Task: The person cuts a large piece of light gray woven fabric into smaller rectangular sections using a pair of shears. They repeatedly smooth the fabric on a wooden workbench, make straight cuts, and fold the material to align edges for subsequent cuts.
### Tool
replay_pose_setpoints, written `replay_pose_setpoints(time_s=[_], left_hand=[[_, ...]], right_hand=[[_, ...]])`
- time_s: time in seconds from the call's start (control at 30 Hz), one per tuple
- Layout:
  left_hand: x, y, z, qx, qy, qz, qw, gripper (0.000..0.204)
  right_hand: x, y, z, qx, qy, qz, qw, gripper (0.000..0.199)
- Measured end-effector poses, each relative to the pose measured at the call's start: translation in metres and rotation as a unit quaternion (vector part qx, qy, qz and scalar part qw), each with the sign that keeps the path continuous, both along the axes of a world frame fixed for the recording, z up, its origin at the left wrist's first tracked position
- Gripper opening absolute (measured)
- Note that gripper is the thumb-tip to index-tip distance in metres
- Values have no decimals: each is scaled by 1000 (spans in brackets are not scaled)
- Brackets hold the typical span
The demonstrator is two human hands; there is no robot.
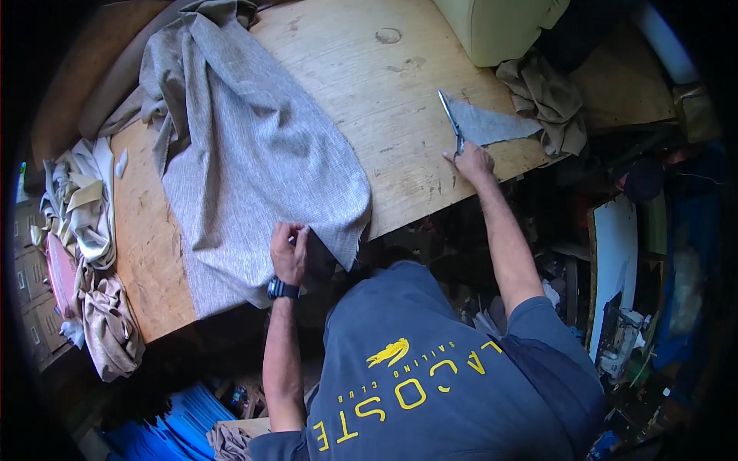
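A large piece of grey woven fabric (254, 169) is draped in folds over the left part of the wooden table, its near edge hanging past the table's front. At that near edge my left hand (288, 252) is closed, fingers pinched on the cloth; a black watch (283, 290) is on the wrist. Farther right, my right hand (472, 164) grips a pair of metal scissors (450, 117) by the handles, blades pointing away from me over the table. Beside the blades lies a triangular grey fabric offcut (496, 125).
The wooden tabletop (361, 84) has its front edge running up to the right. A pale yellow-green block (492, 27) and crumpled brown cloth (547, 104) are at the far right. Cloth scraps (88, 200) hang at the left edge. Blue sheets (181, 422) stand below.
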State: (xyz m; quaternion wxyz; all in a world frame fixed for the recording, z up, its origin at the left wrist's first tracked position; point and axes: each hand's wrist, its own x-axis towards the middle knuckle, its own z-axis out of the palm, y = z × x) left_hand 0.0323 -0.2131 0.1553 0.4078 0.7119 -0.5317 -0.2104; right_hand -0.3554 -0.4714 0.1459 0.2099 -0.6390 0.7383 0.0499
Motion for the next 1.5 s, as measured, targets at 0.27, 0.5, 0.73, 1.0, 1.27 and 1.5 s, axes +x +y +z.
replay_pose_setpoints(time_s=[0.27, 0.5, 0.73, 1.0, 1.27, 1.5], left_hand=[[12, 4, -14, 50, 55, 30, 997, 10], [-40, 42, 11, 103, 91, -50, 989, 14], [26, 48, -3, 6, -74, 81, 994, 18], [219, 78, -47, 202, -184, 366, 890, 79], [217, 96, -56, 190, -172, 206, 944, 22], [158, 330, -38, 274, -102, 173, 940, 23]], right_hand=[[-4, 10, 3, -55, 22, 93, 994, 64], [110, 113, -52, 300, -626, -47, 719, 30], [203, 103, -73, 136, -611, -79, 776, 45], [175, 140, -50, 216, -573, 173, 772, 19], [64, 287, -79, 337, -136, 173, 915, 41], [41, 306, -89, 180, -56, 133, 973, 31]])
